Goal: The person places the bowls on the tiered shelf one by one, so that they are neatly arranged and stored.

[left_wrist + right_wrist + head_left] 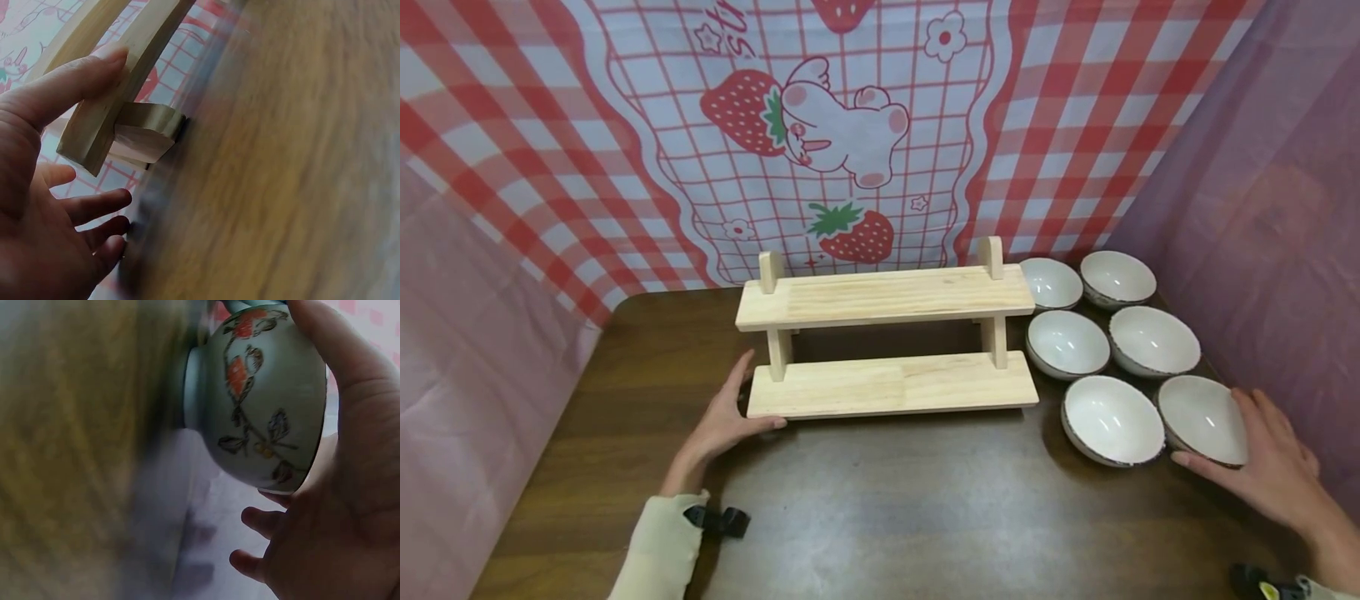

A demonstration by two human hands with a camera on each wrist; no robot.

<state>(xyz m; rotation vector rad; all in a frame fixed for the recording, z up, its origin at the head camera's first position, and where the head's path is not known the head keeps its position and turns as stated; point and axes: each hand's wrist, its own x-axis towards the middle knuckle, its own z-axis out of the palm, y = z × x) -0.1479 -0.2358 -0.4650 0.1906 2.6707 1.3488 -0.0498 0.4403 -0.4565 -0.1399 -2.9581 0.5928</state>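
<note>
A two-tier pale wooden rack [891, 386] stands at the back of the table. My left hand [727, 418] is at its lower left corner. The thumb rests on the lower board's [103, 106] front edge, while the other fingers spread loosely beside its end. My right hand [1273, 458] holds the nearest right-hand bowl [1202, 417], thumb at its front and fingers round its right side. In the right wrist view, this bowl [262, 406] shows painted red flowers and dark leaves outside; part of my index finger is hidden behind it.
More white bowls with dark rims, such as the front left one [1112, 419], stand upright in two columns right of the rack. Brown wooden table [880, 508] extends in front. A red checked strawberry cloth [842, 125] hangs behind, with pink curtains [1262, 217] at both sides.
</note>
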